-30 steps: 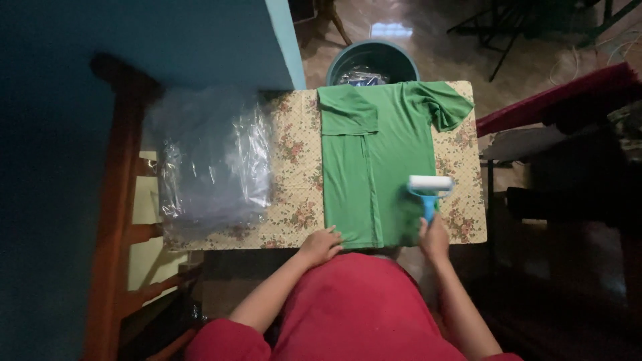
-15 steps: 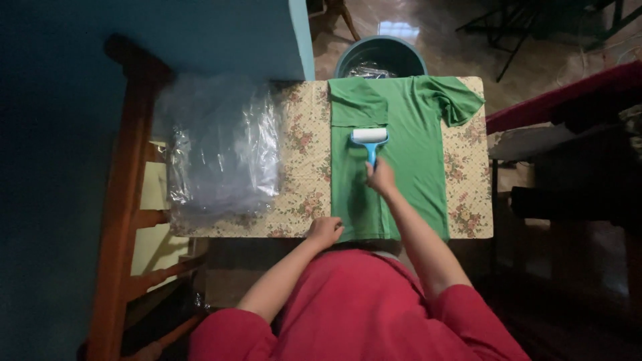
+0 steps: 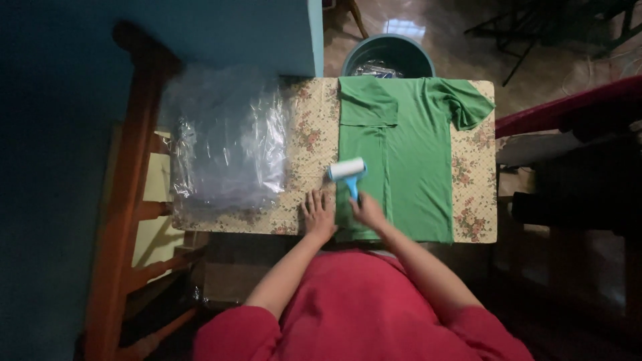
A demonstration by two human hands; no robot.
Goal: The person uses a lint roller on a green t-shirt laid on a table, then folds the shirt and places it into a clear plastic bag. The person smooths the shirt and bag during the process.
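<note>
Hands at work over a green shirt (image 3: 408, 160) spread flat on a table (image 3: 476, 214) with a flowered cloth: the right hand (image 3: 368, 211) is closed around the blue handle of a lint roller (image 3: 347, 171), whose white drum sits at the shirt's left edge, partly over the cloth. The left hand (image 3: 317, 214) lies flat with fingers spread on the table's near edge, touching the shirt's lower left corner as if to pin it. One sleeve is folded across the chest, the other splays toward the far right corner. A stack of clear plastic bags (image 3: 227, 144) lies to the left, well apart from the shirt, and a round tub (image 3: 388, 57) stands on the floor beyond the table. Judging by the roller's place, the left strip of the shirt is being cleaned; a further pass would call for steady pressure and a held hem so the fabric does not bunch.
</note>
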